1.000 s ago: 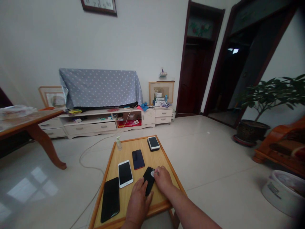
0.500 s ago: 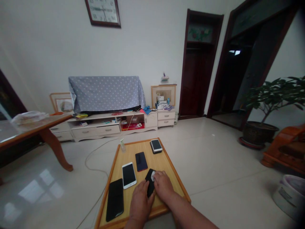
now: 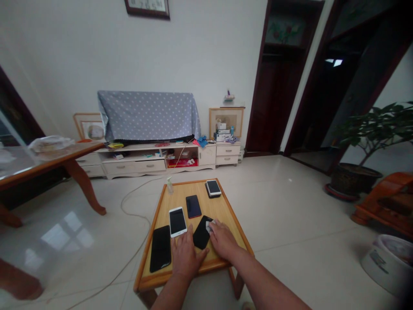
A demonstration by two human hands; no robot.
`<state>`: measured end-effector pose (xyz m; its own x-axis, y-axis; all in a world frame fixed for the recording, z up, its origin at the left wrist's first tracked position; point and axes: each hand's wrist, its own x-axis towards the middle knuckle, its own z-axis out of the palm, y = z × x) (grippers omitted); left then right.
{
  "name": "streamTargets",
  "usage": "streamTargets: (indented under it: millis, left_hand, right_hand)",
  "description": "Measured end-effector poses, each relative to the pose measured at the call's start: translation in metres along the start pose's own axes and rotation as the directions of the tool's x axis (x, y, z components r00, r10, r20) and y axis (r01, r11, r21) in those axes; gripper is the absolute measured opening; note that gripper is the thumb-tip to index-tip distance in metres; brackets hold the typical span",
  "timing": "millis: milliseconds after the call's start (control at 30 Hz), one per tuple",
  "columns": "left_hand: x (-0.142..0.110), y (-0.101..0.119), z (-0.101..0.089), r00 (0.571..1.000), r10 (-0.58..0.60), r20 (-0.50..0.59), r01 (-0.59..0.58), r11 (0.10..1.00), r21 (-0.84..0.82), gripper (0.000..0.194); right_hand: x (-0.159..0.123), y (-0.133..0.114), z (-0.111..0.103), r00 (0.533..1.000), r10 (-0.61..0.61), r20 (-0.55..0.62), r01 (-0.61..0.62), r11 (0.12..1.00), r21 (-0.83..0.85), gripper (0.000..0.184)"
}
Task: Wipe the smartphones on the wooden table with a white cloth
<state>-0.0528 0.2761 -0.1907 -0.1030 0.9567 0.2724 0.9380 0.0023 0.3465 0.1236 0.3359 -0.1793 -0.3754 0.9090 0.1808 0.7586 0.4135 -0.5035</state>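
A black smartphone (image 3: 201, 234) lies tilted on the small wooden table (image 3: 226, 224), between my hands. My right hand (image 3: 223, 239) is closed on a small white wipe (image 3: 208, 225), which rests against the phone's upper right edge. My left hand (image 3: 186, 255) lies with fingers stretched and apart, just left of that phone. Its fingertips reach the lower edge of a white smartphone (image 3: 177, 221); I cannot tell if they touch it. Left of it is a larger black phone or tablet (image 3: 160, 249). A dark blue phone (image 3: 193, 206) lies farther back.
Two stacked phones (image 3: 213, 188), the upper one white, sit at the table's far right corner. A clear pump bottle (image 3: 169, 186) stands at the far left corner. A cable (image 3: 146, 219) runs over the floor. A white bucket (image 3: 387, 262) and potted plant (image 3: 355, 176) are rightward.
My left hand has let go of the black phone and moved left, its fingers spreading. The phone now lies more tilted. My right hand stays by it with the wipe. The camera view has shifted downward.
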Motion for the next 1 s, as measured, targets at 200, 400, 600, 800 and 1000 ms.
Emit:
streamTargets:
  millis: [200,400,600,800,1000]
  left_hand:
    - [-0.002,-0.001,-0.003,1.000,-0.013,-0.002,0.013,1.000,-0.019,0.083]
    - [-0.003,-0.002,0.000,1.000,-0.009,-0.024,0.008,0.999,-0.044,0.088]
    - [-0.004,-0.008,0.003,1.000,0.011,-0.013,-0.012,0.999,-0.047,0.088]
    - [-0.004,-0.007,0.003,1.000,0.000,-0.013,-0.001,0.997,-0.076,0.088]
    - [-0.005,-0.010,0.007,1.000,-0.006,0.023,0.008,0.994,-0.105,0.089]
  right_hand:
    - [-0.026,-0.027,0.004,0.957,-0.246,0.151,0.241,0.969,0.054,0.045]
    - [-0.011,-0.017,-0.003,0.970,-0.189,0.151,0.188,0.982,0.019,0.043]
    - [-0.020,-0.034,0.002,0.935,-0.283,0.214,0.277,0.959,0.056,0.044]
    - [-0.011,-0.029,-0.002,0.965,-0.199,0.173,0.196,0.980,0.034,0.043]
    - [-0.014,-0.036,0.001,0.955,-0.223,0.197,0.217,0.975,0.050,0.045]
